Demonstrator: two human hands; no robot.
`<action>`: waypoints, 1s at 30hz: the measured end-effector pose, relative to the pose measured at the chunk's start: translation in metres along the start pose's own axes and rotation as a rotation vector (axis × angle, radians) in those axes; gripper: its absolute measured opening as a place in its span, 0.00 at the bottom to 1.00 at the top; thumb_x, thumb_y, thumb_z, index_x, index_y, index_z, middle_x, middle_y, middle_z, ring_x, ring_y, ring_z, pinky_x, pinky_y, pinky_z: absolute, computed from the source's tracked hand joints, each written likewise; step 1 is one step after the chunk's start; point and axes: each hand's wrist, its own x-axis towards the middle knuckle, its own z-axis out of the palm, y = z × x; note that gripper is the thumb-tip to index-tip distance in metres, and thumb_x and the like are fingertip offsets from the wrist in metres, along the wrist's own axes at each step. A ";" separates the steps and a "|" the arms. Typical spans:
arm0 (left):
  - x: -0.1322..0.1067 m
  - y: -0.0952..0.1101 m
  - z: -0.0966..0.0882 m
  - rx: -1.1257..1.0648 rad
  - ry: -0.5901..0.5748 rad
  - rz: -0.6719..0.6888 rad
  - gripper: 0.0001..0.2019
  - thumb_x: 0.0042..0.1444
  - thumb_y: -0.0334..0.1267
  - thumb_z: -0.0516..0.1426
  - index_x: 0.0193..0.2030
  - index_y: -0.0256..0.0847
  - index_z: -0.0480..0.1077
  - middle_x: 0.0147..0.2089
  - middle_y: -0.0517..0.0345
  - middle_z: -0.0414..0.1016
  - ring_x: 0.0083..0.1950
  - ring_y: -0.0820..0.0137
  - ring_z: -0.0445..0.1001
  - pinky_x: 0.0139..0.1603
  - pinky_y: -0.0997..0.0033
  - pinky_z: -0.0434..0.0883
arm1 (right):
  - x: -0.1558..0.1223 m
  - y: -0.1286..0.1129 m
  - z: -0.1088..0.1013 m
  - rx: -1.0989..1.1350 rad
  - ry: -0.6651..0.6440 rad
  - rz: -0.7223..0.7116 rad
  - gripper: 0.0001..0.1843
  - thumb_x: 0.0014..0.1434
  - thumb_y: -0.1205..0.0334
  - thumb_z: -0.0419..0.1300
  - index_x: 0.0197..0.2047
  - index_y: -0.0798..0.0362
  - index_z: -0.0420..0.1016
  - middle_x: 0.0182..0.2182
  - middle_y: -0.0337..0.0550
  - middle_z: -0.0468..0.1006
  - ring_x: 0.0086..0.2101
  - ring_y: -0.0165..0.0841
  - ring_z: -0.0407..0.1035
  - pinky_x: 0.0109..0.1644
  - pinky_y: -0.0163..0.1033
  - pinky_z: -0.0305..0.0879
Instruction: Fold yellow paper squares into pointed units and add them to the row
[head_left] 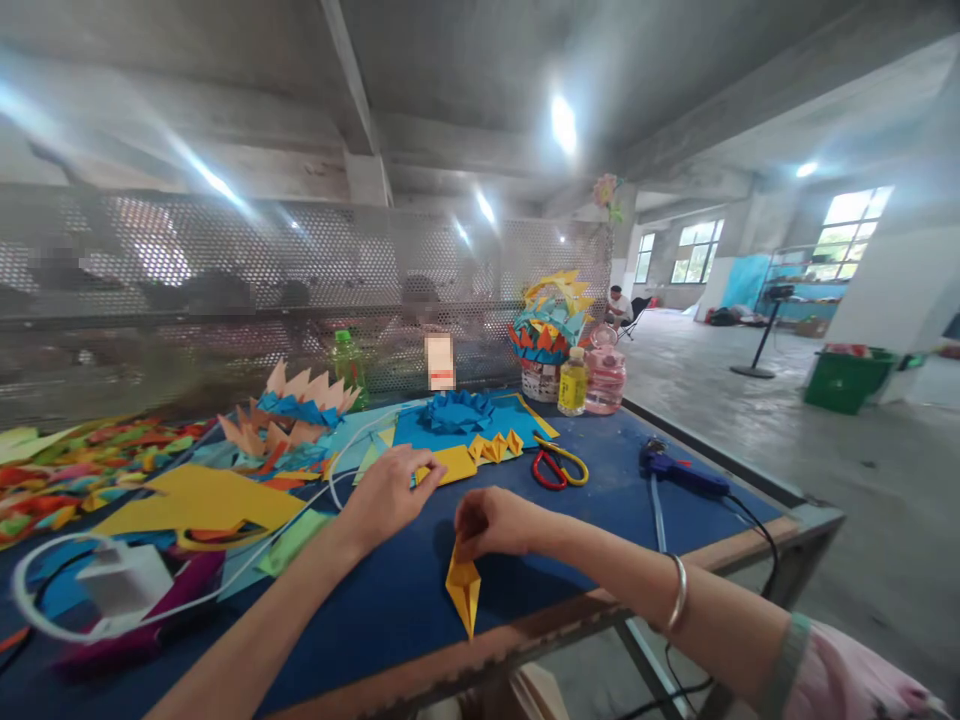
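Observation:
My right hand (pixel 496 524) pinches one end of a folded yellow paper piece (pixel 463 592), whose pointed tip hangs toward the table's front edge. My left hand (pixel 391 492) is over the table with thumb and forefinger apart, at the left end of a flat yellow paper strip (pixel 450 464); whether it touches the strip is unclear. Beyond that strip stands a short row of folded yellow paper points (pixel 498 447). Behind them a blue ring of folded paper (pixel 456 411) rests on blue sheets (pixel 409 432).
Scissors (pixel 559 466) with red and yellow handles and a blue glue gun (pixel 686 472) lie right. Bottles (pixel 572 385) and a layered paper basket (pixel 541 375) stand behind. Left are yellow sheets (pixel 202 500), a white plug (pixel 126 580) with cable, and colourful paper scraps (pixel 97 460).

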 end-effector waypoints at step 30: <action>-0.014 -0.051 0.035 -0.003 0.034 -0.250 0.12 0.67 0.42 0.58 0.53 0.38 0.71 0.51 0.51 0.75 0.47 0.64 0.77 0.48 0.57 0.76 | 0.085 0.023 -0.089 -0.482 0.226 0.097 0.18 0.67 0.55 0.60 0.57 0.54 0.71 0.53 0.48 0.74 0.48 0.39 0.73 0.50 0.50 0.73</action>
